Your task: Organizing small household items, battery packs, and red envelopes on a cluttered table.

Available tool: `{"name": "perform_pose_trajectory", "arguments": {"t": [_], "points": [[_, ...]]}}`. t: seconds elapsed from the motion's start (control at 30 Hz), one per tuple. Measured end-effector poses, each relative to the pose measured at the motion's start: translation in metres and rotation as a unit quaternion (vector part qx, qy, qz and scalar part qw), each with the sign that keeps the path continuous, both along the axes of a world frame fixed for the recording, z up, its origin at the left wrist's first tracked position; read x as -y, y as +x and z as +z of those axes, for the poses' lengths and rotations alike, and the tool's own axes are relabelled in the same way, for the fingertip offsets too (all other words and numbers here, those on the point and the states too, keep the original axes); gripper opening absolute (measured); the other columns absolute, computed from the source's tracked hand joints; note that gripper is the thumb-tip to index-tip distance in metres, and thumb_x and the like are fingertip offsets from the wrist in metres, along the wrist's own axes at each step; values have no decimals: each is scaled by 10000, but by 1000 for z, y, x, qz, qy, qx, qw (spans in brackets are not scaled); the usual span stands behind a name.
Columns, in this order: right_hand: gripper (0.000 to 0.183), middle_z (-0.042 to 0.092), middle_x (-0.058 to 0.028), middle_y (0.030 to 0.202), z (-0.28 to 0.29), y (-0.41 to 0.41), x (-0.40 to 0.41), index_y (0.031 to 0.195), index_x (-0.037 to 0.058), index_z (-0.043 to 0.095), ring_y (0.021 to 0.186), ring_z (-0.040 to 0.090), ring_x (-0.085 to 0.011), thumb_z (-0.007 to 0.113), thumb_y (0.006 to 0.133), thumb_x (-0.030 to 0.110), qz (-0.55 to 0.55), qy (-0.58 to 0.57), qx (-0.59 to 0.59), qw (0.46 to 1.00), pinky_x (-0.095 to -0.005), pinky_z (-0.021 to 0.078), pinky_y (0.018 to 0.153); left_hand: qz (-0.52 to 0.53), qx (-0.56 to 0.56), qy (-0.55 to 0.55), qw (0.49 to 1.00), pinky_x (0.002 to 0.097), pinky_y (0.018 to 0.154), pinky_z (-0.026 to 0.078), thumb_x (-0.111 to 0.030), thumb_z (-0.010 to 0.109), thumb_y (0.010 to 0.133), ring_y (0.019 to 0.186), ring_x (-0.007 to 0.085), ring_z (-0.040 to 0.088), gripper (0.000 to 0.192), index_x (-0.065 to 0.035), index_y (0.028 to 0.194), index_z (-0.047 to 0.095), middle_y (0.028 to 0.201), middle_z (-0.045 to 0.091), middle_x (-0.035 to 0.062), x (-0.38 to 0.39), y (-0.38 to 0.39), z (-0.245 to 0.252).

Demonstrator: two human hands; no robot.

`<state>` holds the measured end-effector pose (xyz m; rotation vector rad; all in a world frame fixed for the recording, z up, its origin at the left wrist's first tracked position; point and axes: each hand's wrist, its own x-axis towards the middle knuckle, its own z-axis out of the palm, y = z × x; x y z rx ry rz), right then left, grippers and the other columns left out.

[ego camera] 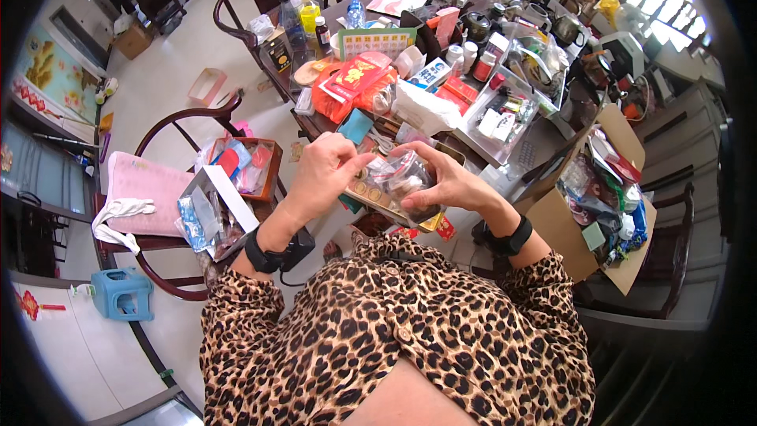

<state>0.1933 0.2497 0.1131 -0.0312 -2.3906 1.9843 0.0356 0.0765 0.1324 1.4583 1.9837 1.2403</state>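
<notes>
My right hand (452,180) holds a clear zip-top plastic bag (408,180) with dark and pale contents that I cannot make out. At the bag's left side is my left hand (325,168), thumb and forefinger together near its edge; whether they pinch the plastic cannot be told. Beneath both hands lies an open tin (384,208) with round gold-coloured pieces inside, partly hidden by the bag. A light blue pouch (355,126) and a coiled white cable (383,142) lie just beyond my hands.
The crowded table holds red envelopes (361,74), pill bottles (484,66) and a clear-lidded tray of small items (500,121). A full cardboard box (556,231) stands at right. At left, a chair bears a pink cushion (148,195) and an open white box (227,201).
</notes>
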Motion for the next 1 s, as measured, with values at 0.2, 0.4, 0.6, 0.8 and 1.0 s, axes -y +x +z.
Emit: {"name": "perform_pose_trajectory", "arguments": {"t": [0.2,0.4,0.6,0.8,1.0], "points": [[633,548,-92,1036,-2,1,12,1129,33,400,947,532,-118,798,673,216,-66,-116,0,991,-262,447,796,-50,400,75,912,229,748,475,-85,724,741,831,80,576,383,21,1070,559,946,621,49,-14,27,-33],[584,551,-60,1039,-2,-5,16,1120,37,404,957,523,-110,780,701,193,-119,-81,-48,988,-274,448,817,-29,458,118,880,235,789,471,-39,665,782,869,95,581,361,31,1119,555,983,620,66,-18,37,-21],[500,546,-37,924,-1,-14,22,1001,42,445,856,516,-84,793,681,205,-97,-76,-82,989,-270,461,702,19,454,158,877,250,816,457,-45,585,834,919,133,585,290,41,1110,559,1033,611,98,-15,44,-16],[529,560,-48,819,-6,-15,17,927,17,467,763,521,-90,815,634,288,-166,72,-54,982,-281,448,644,53,347,201,915,220,794,462,-13,561,851,893,134,592,304,46,1149,546,1030,618,123,-18,43,-24],[534,586,-42,897,-10,-14,20,987,23,461,846,556,-95,813,649,240,-140,-114,-111,977,-262,474,707,44,432,198,879,246,795,470,-10,589,831,889,143,600,349,51,1169,529,1052,614,124,-17,41,-22]]}}
